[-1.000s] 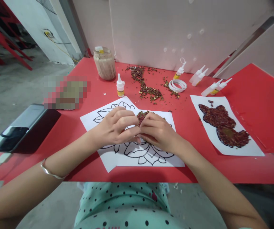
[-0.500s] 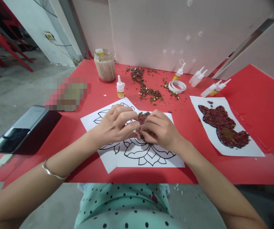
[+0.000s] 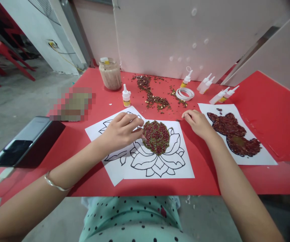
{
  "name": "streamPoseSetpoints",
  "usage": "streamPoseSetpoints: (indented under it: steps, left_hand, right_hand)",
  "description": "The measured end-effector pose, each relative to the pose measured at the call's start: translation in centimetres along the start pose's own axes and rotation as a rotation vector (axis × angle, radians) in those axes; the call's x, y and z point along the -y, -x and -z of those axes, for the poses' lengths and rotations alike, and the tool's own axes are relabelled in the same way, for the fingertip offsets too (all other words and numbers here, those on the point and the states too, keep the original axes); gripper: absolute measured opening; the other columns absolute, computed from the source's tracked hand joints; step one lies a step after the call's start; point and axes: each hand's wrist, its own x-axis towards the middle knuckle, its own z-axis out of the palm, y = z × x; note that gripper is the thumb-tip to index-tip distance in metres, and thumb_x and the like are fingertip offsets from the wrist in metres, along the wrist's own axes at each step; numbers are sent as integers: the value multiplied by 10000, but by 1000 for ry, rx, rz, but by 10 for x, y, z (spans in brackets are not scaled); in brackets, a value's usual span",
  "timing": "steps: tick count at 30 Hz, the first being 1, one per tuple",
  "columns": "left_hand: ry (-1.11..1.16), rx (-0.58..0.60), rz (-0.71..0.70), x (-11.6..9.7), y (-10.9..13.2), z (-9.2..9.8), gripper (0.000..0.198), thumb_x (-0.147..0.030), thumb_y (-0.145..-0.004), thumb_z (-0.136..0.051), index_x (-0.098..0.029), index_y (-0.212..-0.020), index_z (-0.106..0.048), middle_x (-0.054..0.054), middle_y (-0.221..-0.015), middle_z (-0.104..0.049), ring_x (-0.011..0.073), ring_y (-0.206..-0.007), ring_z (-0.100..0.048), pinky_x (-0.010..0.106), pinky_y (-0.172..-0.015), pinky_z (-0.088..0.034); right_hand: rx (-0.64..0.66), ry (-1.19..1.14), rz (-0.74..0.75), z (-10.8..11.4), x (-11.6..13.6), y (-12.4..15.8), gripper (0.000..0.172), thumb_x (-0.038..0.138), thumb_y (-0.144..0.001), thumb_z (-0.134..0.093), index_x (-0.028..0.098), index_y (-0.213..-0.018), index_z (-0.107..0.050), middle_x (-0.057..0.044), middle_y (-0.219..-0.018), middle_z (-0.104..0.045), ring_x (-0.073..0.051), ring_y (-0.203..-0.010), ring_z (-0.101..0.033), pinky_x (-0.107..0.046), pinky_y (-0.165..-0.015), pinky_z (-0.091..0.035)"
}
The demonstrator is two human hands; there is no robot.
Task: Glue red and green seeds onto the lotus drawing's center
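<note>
My left hand (image 3: 124, 130) hovers at the left side of the lotus drawing (image 3: 160, 164), its fingers bent but apart, with nothing visible in them. Its fingertips are beside a rounded patch of small red and green beans (image 3: 156, 137) filling the drawing's upper petals. The lower petals are bare black outlines on white paper. Over the red table right of the sheet, my right hand (image 3: 197, 121) has its fingers curled together; whatever they may hold is hidden. A second line drawing (image 3: 114, 173) lies partly beneath the lotus sheet and my left hand.
Loose beans (image 3: 157, 102) lie behind the papers, near a tape roll (image 3: 185, 94). A glue bottle (image 3: 126, 96) and a jar (image 3: 110, 75) stand at back left, several more bottles at back right. A bean-covered picture (image 3: 233, 129) is right; a phone (image 3: 21, 143) is left.
My right hand has left the bean patch and moved right, off the paper, uncovering the beans. My left hand stays in nearly the same place. The camera view has shifted slightly.
</note>
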Motion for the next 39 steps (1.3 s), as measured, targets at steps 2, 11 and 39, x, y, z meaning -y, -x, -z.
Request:
streamPoseSetpoints:
  steps: [2, 11, 39]
  left_hand:
    - [-23, 38, 24, 0, 1, -1, 230, -306, -827, -646, -202, -671, -514, 28, -864, -611, 191, -868, -471, 314, -725, -403]
    - [-61, 140, 98, 4, 8, -7, 185, -283, -859, -577, -184, -705, -554, 74, -896, -611, 213, -844, -480, 331, -665, -408]
    - [-114, 356, 230, 5, 14, -9, 235, -344, -870, -568, -134, -768, -590, 123, -953, -568, 244, -862, -465, 343, -677, -412]
  right_hand:
    - [11, 8, -33, -2, -9, 0, 215, 271, -859, -387, 201, -814, -585, -74, -808, -652, -211, -793, -571, -346, -749, -417]
    - [-144, 146, 3, -7, -30, -3, 165, 265, -837, -488, 203, -750, -615, -92, -805, -661, -242, -823, -557, -398, -812, -430]
    - [-36, 275, 99, -15, -46, 1, 192, 199, -840, -480, 195, -777, -661, -90, -828, -646, -252, -851, -478, -404, -808, -421]
